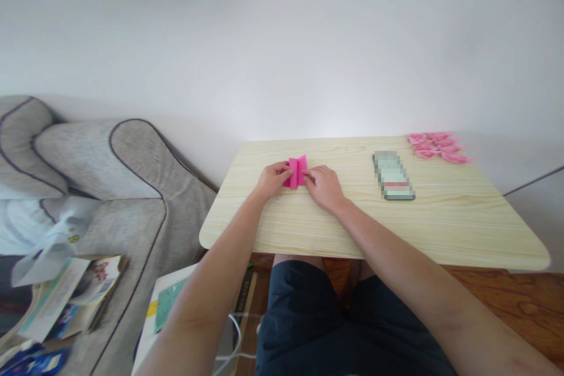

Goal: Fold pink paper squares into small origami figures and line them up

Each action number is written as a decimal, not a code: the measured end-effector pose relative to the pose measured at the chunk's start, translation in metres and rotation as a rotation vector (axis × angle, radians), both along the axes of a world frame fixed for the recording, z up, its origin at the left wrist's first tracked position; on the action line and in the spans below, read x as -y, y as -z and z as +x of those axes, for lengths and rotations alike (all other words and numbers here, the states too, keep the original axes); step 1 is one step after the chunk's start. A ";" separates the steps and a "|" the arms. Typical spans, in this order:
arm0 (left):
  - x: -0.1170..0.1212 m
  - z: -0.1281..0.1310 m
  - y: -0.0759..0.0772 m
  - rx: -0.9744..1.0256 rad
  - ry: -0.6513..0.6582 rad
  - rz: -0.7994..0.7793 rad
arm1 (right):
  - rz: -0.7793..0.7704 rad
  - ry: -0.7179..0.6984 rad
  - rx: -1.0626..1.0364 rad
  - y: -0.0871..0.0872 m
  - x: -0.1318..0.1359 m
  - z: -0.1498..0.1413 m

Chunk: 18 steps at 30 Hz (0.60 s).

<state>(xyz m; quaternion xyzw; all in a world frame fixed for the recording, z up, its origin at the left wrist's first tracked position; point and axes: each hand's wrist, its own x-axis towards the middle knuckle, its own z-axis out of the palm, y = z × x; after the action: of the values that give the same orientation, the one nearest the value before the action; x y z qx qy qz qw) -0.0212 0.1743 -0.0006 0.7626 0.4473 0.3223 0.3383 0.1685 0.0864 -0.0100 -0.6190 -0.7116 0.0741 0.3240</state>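
A small bright pink sheet of folded paper (294,174) is held just above or on the wooden table, with a raised fold running down its middle. My left hand (274,180) pinches its left side between thumb and fingers. On the paper's right edge, my right hand (324,185) is closed in a pinch as well. Whether the sheet touches the tabletop I cannot tell.
The light wood table (440,217) stands against a white wall. To the right lie a phone (395,176) and several pink folded paper pieces (438,147). A grey sofa (127,211) with books (74,294) is at the left.
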 end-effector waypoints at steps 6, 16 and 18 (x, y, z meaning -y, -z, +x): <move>-0.002 -0.007 0.001 0.031 -0.167 0.052 | -0.013 0.000 0.027 -0.002 0.000 -0.003; 0.037 -0.020 -0.036 0.028 -0.332 0.224 | 0.021 0.012 0.004 0.001 0.003 -0.008; 0.051 -0.018 -0.037 -0.005 -0.334 0.306 | 0.035 0.069 -0.038 -0.002 0.003 -0.003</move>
<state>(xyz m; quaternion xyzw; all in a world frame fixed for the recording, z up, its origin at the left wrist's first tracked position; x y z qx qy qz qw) -0.0387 0.1232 0.0368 0.7213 0.5141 0.4360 0.1593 0.1651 0.0831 -0.0085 -0.6358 -0.6848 0.0624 0.3507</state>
